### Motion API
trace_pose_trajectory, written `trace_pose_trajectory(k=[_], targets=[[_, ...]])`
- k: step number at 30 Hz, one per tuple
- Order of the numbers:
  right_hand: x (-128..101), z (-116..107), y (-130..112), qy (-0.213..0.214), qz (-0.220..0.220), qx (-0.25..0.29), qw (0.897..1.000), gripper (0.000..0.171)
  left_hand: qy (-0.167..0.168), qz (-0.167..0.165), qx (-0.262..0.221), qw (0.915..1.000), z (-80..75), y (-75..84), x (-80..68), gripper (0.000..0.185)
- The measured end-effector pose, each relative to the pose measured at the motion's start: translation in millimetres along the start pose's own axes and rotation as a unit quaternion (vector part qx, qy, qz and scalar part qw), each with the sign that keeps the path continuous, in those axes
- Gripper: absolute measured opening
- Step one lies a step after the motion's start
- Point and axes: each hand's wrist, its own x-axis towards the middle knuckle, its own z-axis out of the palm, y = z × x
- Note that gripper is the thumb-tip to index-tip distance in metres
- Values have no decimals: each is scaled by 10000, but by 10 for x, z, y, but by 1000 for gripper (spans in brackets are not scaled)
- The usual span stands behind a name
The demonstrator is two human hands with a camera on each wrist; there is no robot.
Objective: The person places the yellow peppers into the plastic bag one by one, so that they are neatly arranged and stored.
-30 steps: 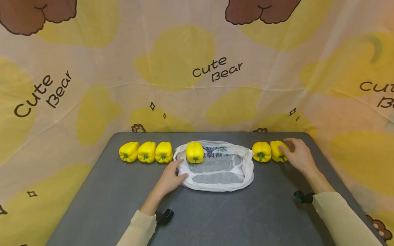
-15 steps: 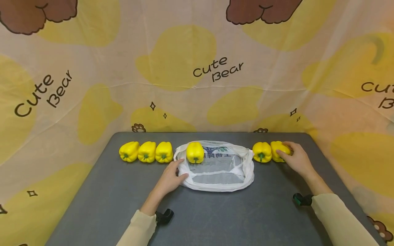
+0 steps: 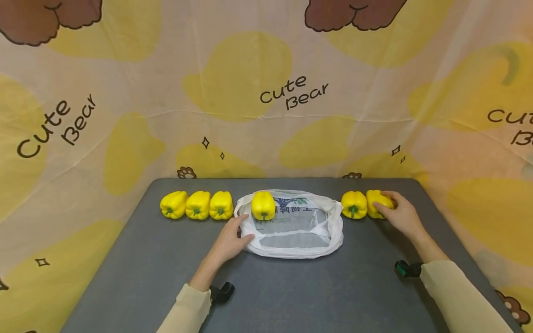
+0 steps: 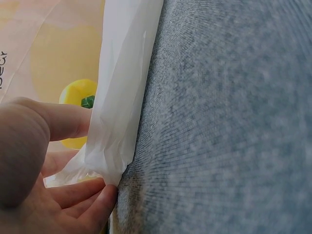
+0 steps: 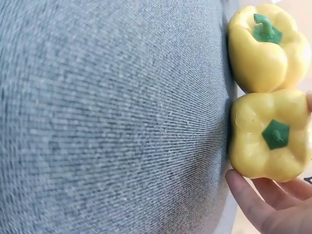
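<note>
A white plastic bag [image 3: 300, 251] lies with its mouth spread wide, one yellow bell pepper [image 3: 263, 206] inside at its left. My left hand [image 3: 228, 238] holds the bag's left rim; the left wrist view shows the white film [image 4: 119, 83] between thumb and fingers. At the right end of the row, my right hand [image 3: 401, 213] grips the outermost yellow bell pepper [image 3: 376, 203]. Fingers [image 5: 248, 197] press that pepper's side in the right wrist view, and its green stem faces the camera. Another bell pepper [image 3: 354, 205] touches it on the left.
Left of the bag, several more yellow bell peppers [image 3: 198, 205] stand in a row along the back of the grey table [image 3: 333, 296]. A printed cloth [image 3: 233, 83] hangs behind the table and down both sides.
My right hand has moved slightly left and closed around the outermost right pepper, its thumb now across the front. The left hand and the bag have stayed put.
</note>
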Motion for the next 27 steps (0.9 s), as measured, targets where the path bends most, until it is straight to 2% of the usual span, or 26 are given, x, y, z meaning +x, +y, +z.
trace_pose_trajectory(k=[11, 27], targets=[[-10, -54, -62, 147, 102, 27, 9998, 76, -13, 4, -13, 10000, 6, 2, 3, 61], [-32, -179, -366, 421, -81, -49, 9991, 75, -54, -14, 29, 10000, 1, 6, -1, 62]])
